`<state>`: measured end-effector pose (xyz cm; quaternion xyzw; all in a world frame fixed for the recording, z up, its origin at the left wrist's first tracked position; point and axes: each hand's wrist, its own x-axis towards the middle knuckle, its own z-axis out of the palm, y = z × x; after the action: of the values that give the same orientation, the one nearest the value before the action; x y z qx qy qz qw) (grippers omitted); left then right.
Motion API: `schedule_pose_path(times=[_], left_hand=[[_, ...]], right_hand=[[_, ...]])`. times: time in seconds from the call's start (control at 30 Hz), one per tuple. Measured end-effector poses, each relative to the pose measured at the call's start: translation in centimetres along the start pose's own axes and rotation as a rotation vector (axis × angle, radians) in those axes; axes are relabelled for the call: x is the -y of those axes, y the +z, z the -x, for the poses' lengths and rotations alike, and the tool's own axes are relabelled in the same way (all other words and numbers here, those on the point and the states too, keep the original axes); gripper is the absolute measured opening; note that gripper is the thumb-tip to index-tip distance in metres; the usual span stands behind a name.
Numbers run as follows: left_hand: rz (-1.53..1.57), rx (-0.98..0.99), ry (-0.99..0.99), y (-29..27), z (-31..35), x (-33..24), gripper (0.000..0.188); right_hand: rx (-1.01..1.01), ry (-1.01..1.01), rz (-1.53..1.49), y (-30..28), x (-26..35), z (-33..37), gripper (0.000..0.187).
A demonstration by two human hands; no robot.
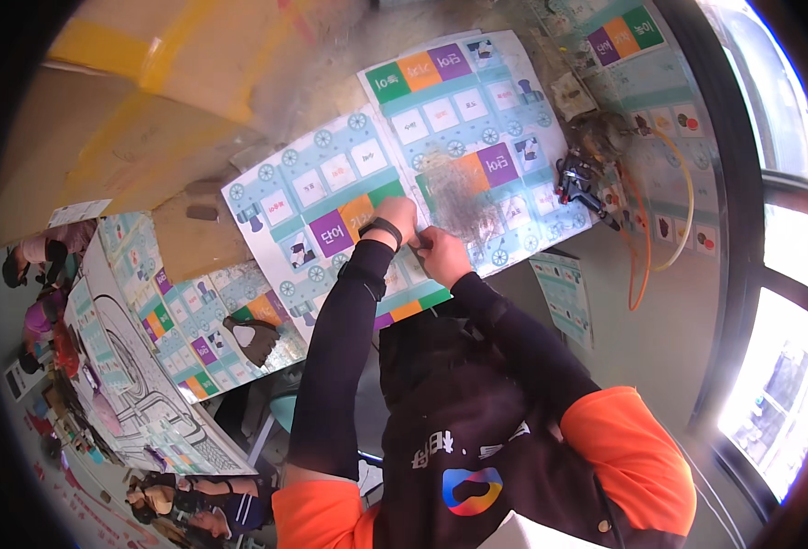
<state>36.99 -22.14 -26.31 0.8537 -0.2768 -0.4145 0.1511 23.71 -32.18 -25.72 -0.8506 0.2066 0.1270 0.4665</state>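
A wide printed sheet (381, 169) with purple, orange and green blocks and pale blue bands covers the worktop in front of me. Over its near part my two hands meet, almost touching. My left hand (395, 216), with a dark band at the wrist, is closed, its knuckles upward. Just beside it, my right hand (444, 257) has its fingers pinched together. Something small and greyish seems to lie between the fingertips, but I cannot make out what it is. Dark sleeves cover both forearms. A blurred grey-brown patch spreads over the sheet beyond my right hand.
Beyond the sheet's right edge lies a black tool (587, 188) near an orange hose (643, 247). A cardboard box (148, 110) with yellow tape fills the far left. A brownish glove-like item (253, 340) rests nearer left. Other people (198, 512) are at the lower left; windows (779, 384) stand right.
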Motion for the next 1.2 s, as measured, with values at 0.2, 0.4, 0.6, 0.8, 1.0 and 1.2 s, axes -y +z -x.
schedule_pose_path(times=[0.2,0.4,0.6,0.8,1.0,1.2], left_hand=[[-0.015,-0.190,-0.117,1.3,0.6,-0.8,0.022],[-0.045,-0.641,0.012,2.1,5.0,-1.6,0.056],[0.153,-0.926,-0.096,7.0,8.6,-0.2,0.041],[0.093,-0.902,-0.061,9.8,9.7,-0.3,0.035],[0.037,-0.810,0.081,10.7,10.0,-2.2,0.040],[0.010,-0.790,0.144,12.3,9.8,-3.9,0.044]], right_hand=[[-0.042,-0.016,0.137,1.2,0.4,-0.2,0.025],[-0.109,-0.119,0.106,0.7,-0.6,-0.1,0.033],[-0.063,-0.090,0.097,-0.9,0.1,-0.3,0.033],[-0.169,-0.423,0.229,-1.9,-0.1,-0.8,0.024],[-0.146,-0.488,0.310,-2.6,-0.5,-0.5,0.029],[-0.167,-0.649,0.361,-2.9,0.7,-0.7,0.039]])
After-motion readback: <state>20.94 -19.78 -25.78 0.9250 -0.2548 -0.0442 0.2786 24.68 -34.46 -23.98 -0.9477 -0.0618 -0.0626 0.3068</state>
